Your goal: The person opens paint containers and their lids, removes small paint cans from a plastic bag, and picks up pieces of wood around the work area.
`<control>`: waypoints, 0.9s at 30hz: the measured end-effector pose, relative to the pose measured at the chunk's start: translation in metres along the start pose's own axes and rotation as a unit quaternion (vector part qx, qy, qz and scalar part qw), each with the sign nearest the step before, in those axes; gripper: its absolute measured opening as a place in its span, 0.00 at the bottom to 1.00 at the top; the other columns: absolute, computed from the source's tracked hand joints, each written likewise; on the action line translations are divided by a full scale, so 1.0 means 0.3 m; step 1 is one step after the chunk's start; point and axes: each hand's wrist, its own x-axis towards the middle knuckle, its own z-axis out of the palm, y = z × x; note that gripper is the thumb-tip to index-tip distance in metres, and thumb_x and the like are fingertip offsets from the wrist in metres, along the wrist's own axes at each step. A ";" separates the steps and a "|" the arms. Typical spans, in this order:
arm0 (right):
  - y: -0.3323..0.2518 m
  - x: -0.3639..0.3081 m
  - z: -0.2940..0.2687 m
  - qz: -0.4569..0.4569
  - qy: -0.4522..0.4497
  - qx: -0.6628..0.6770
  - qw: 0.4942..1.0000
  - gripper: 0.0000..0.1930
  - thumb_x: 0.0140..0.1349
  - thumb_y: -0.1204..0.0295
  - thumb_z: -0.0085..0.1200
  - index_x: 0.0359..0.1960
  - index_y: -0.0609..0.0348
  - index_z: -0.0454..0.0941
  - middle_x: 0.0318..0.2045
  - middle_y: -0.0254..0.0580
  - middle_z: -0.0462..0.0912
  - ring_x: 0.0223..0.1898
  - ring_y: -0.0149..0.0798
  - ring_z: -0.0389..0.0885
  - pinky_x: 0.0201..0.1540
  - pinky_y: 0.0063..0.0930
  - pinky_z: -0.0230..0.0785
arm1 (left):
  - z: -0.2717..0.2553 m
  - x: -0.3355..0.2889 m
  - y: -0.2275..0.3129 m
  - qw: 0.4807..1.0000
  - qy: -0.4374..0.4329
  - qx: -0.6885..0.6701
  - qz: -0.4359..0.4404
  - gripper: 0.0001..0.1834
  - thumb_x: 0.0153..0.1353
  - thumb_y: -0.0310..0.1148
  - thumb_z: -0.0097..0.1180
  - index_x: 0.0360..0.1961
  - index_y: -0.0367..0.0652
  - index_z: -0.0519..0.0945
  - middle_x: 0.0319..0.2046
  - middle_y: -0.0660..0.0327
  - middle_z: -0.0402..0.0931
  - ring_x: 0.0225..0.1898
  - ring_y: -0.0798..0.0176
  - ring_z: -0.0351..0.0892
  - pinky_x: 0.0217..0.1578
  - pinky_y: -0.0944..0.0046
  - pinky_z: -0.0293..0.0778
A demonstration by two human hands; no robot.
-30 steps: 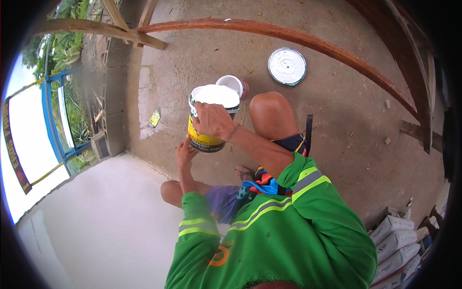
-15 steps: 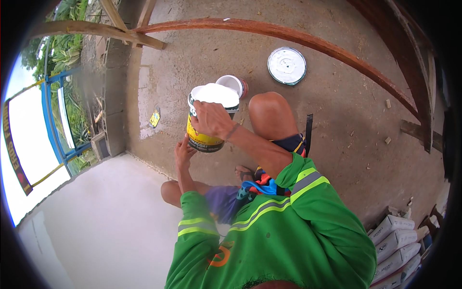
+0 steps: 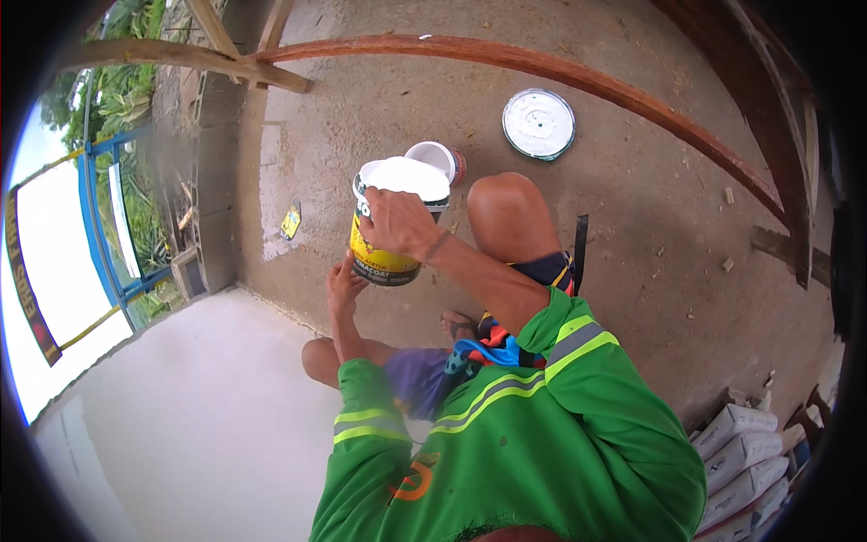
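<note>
A yellow and black paint bucket [image 3: 386,265] full of white paint [image 3: 406,177] is held off the ground in front of me, its top leaning away from me. My right hand [image 3: 395,222] grips it high on the near side, by the rim and the white handle. Low down, my left hand [image 3: 344,287] bears against its base with the fingers partly hidden beneath. Just beyond the bucket's rim sits a smaller white tub [image 3: 432,161] with a reddish outside. The bucket covers part of this tub, so I cannot tell whether paint is flowing into it.
A round lid [image 3: 538,124] smeared with white paint lies on the concrete floor [image 3: 632,235]. Reddish timber [image 3: 506,56] crosses the far side. A small yellow packet [image 3: 290,220] is at the left. White-painted wall [image 3: 199,397] stands close on my left; boxes [image 3: 741,456] are stacked at lower right.
</note>
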 end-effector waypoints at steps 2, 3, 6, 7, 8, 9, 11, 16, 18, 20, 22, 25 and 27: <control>0.002 -0.002 0.000 -0.001 0.004 0.000 1.000 0.16 0.57 0.64 0.56 0.34 0.68 0.73 0.26 0.61 0.82 0.28 0.60 0.84 0.32 0.47 0.77 | -0.001 0.002 0.000 1.000 0.002 0.004 0.001 0.31 0.58 0.56 0.66 0.40 0.36 0.71 0.28 0.61 0.69 0.25 0.66 0.75 0.27 0.66 0.80; 0.003 -0.002 -0.001 -0.002 0.008 0.000 1.000 0.16 0.57 0.64 0.56 0.34 0.69 0.73 0.26 0.61 0.82 0.28 0.60 0.84 0.32 0.47 0.77 | -0.001 0.002 0.003 1.000 0.000 0.004 0.001 0.31 0.57 0.56 0.66 0.40 0.36 0.71 0.28 0.61 0.69 0.25 0.66 0.75 0.27 0.66 0.80; 0.003 -0.006 -0.002 0.004 -0.001 0.007 1.000 0.16 0.57 0.64 0.56 0.34 0.69 0.73 0.25 0.62 0.82 0.28 0.60 0.84 0.32 0.47 0.77 | 0.001 0.001 0.007 1.000 -0.002 0.008 -0.001 0.32 0.57 0.56 0.66 0.41 0.36 0.70 0.29 0.61 0.69 0.26 0.66 0.76 0.27 0.66 0.79; 0.001 -0.006 -0.004 0.004 -0.001 0.007 1.000 0.16 0.57 0.64 0.56 0.34 0.69 0.73 0.25 0.62 0.82 0.28 0.60 0.84 0.32 0.47 0.77 | 0.000 0.002 0.008 1.000 -0.001 0.010 -0.003 0.32 0.57 0.56 0.66 0.41 0.36 0.70 0.29 0.61 0.70 0.26 0.66 0.76 0.27 0.67 0.79; -0.001 -0.007 -0.006 0.003 0.001 0.006 1.000 0.16 0.57 0.65 0.56 0.34 0.69 0.73 0.25 0.62 0.82 0.28 0.60 0.84 0.32 0.47 0.77 | 0.000 0.003 0.009 1.000 -0.002 0.011 -0.003 0.32 0.57 0.56 0.66 0.41 0.36 0.70 0.29 0.61 0.70 0.26 0.66 0.76 0.27 0.67 0.79; -0.003 -0.008 -0.008 0.002 0.002 0.005 1.000 0.16 0.56 0.65 0.56 0.34 0.69 0.73 0.25 0.62 0.82 0.28 0.61 0.83 0.32 0.48 0.76 | -0.001 0.005 0.008 1.000 0.000 0.009 -0.003 0.32 0.57 0.56 0.66 0.41 0.37 0.70 0.29 0.61 0.70 0.26 0.66 0.76 0.27 0.67 0.79; -0.008 -0.008 -0.013 0.003 0.001 0.006 1.000 0.15 0.56 0.65 0.56 0.34 0.69 0.73 0.26 0.62 0.82 0.28 0.61 0.83 0.33 0.48 0.76 | -0.005 0.010 0.007 1.000 0.002 0.007 -0.003 0.32 0.57 0.56 0.66 0.42 0.37 0.70 0.29 0.61 0.70 0.26 0.66 0.76 0.27 0.67 0.79; -0.004 -0.010 -0.015 0.003 0.008 0.009 1.000 0.15 0.56 0.65 0.56 0.34 0.69 0.73 0.26 0.62 0.82 0.29 0.61 0.83 0.33 0.48 0.76 | -0.005 0.013 0.015 1.000 0.004 0.017 -0.001 0.32 0.57 0.56 0.66 0.42 0.37 0.70 0.28 0.62 0.70 0.25 0.67 0.75 0.26 0.68 0.78; -0.001 -0.009 -0.015 0.007 0.006 0.013 1.000 0.16 0.56 0.65 0.56 0.35 0.69 0.73 0.27 0.63 0.82 0.29 0.61 0.83 0.33 0.48 0.76 | -0.003 0.009 0.020 1.000 0.002 0.017 -0.001 0.32 0.57 0.56 0.66 0.43 0.37 0.70 0.28 0.62 0.70 0.25 0.67 0.75 0.26 0.68 0.78; -0.001 -0.008 -0.014 0.005 0.006 0.013 1.000 0.16 0.56 0.65 0.56 0.34 0.69 0.73 0.26 0.63 0.82 0.29 0.61 0.83 0.33 0.47 0.76 | -0.003 0.007 0.023 1.000 0.000 0.017 -0.001 0.32 0.57 0.55 0.66 0.43 0.36 0.70 0.28 0.62 0.70 0.25 0.67 0.75 0.26 0.68 0.78; -0.001 -0.006 -0.014 0.003 0.007 0.012 1.000 0.16 0.56 0.65 0.56 0.34 0.69 0.73 0.26 0.63 0.82 0.28 0.61 0.83 0.33 0.47 0.76 | -0.003 0.004 0.026 1.000 -0.002 0.015 0.005 0.32 0.58 0.55 0.66 0.43 0.36 0.70 0.28 0.62 0.70 0.25 0.67 0.75 0.26 0.68 0.78; 0.001 -0.003 -0.012 0.001 0.002 0.007 1.000 0.16 0.56 0.65 0.56 0.34 0.69 0.73 0.25 0.62 0.82 0.28 0.61 0.83 0.32 0.47 0.76 | 0.003 -0.007 0.032 1.000 -0.003 0.017 0.009 0.32 0.58 0.55 0.66 0.43 0.36 0.70 0.28 0.61 0.71 0.25 0.67 0.75 0.26 0.68 0.78; 0.001 -0.004 -0.010 0.003 0.008 0.012 1.000 0.16 0.56 0.65 0.57 0.34 0.69 0.73 0.24 0.62 0.82 0.27 0.61 0.83 0.32 0.47 0.76 | 0.006 -0.010 0.036 1.000 0.000 0.019 0.010 0.32 0.58 0.55 0.66 0.42 0.36 0.70 0.28 0.61 0.71 0.25 0.67 0.75 0.26 0.68 0.78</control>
